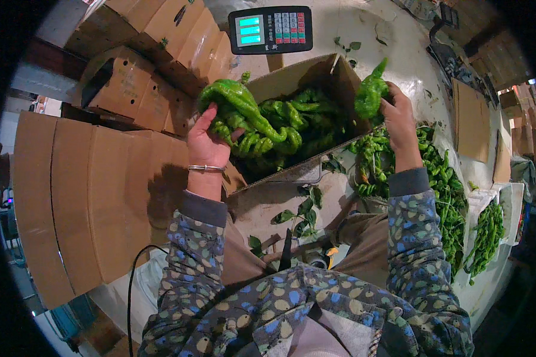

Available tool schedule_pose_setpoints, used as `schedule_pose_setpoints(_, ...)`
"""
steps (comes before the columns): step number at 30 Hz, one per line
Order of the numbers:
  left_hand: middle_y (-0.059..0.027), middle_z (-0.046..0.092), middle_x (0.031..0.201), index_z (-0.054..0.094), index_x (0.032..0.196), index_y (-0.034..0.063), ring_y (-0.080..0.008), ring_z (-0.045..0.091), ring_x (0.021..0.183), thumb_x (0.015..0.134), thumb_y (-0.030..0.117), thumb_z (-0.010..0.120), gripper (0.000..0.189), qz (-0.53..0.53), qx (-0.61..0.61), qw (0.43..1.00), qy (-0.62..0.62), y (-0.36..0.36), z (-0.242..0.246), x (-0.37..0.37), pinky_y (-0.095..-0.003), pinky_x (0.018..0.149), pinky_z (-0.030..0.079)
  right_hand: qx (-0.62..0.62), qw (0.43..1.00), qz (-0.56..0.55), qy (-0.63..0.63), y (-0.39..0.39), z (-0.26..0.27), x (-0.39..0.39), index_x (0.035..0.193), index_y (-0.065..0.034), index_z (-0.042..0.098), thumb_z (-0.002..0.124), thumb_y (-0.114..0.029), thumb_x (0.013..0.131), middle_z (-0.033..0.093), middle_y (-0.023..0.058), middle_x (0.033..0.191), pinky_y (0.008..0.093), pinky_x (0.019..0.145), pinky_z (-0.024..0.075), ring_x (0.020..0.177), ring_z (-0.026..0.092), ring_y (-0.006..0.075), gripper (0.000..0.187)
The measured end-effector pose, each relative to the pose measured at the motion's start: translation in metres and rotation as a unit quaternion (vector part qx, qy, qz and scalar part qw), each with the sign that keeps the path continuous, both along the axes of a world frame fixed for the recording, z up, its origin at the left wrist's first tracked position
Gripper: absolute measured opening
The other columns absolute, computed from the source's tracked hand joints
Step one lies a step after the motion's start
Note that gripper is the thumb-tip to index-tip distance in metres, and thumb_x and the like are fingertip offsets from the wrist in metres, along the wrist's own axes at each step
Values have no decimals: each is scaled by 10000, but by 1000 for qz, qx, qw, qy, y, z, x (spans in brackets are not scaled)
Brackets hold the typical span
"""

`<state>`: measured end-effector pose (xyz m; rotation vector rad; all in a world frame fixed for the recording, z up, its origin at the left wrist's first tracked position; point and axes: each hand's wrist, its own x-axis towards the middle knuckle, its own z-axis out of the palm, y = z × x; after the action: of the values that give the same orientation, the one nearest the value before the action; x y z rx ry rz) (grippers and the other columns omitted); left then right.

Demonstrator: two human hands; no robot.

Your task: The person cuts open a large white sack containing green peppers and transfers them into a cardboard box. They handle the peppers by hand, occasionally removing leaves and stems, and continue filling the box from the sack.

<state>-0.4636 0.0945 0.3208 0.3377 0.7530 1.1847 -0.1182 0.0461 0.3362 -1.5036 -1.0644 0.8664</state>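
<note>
Several long, twisted green peppers point(245, 107) rest in my left hand point(210, 145), over the left end of an open cardboard box point(268, 87); a metal bangle circles that wrist. More green peppers point(312, 109) lie inside the box. At the box's right end, my right hand point(399, 114) grips a wrinkled green pepper point(370, 96) with its tip upward. Below and right of that hand spreads a large heap of green peppers point(444, 192). Beyond the box stands a weighing scale's display and keypad point(271, 30), its readouts lit; the digits are too small to tell.
Cardboard boxes point(71, 201) line the left side, with more stacked point(174, 35) behind. A white foam box point(511, 209) with green peppers stands at the far right. Loose leaves point(306, 209) lie on the floor between the knees. A black cable point(131, 285) runs at lower left.
</note>
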Motion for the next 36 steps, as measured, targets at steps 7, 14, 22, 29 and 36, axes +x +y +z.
schedule_pose_setpoints(7, -53, 603, 1134, 573, 1151, 126, -246, 567, 1053, 866, 196, 576, 294, -88, -14, 996, 8, -10, -1, 15, -490, 814, 491, 161, 929, -63, -327, 9, 7, -25, 1059, -43, 609, 669, -157, 773, 634, 110, 973, 296, 773, 477, 879, 611, 198, 313)
schedule_pose_setpoints(14, -56, 571, 1182, 508, 1239, 146, -247, 558, 1069, 870, 178, 559, 374, -128, -4, 992, -22, -11, 7, 26, -462, 820, 509, 66, 980, 181, -49, 0, 5, -98, 1123, -20, 570, 709, -276, 777, 651, 108, 937, 300, 784, 472, 866, 608, 181, 452)
schedule_pose_setpoints(22, -55, 476, 1295, 406, 1345, 163, -234, 490, 1159, 878, 221, 561, 496, -172, 137, 975, -34, -23, 25, 43, -455, 899, 466, 59, 979, 131, -146, -3, 1, -123, 1030, -19, 555, 720, -143, 743, 636, 103, 857, 302, 657, 471, 690, 586, 205, 354)
schedule_pose_setpoints(29, -69, 538, 1208, 444, 1293, 127, -230, 510, 1127, 907, 440, 494, 499, -165, 89, 981, -53, -15, 19, 32, -431, 890, 463, 73, 970, 187, -135, -2, 10, -117, 974, -35, 538, 697, -97, 755, 570, 28, 788, 239, 656, 432, 737, 553, 97, 278)
schedule_pose_setpoints(36, -76, 550, 1208, 466, 1242, 126, -264, 532, 1111, 924, 356, 492, 393, -128, 67, 989, -27, -13, 9, 22, -452, 912, 457, 23, 947, 241, 211, -6, 24, -87, 1004, -36, 541, 660, -60, 765, 591, -7, 875, 236, 701, 453, 771, 554, 87, 268)
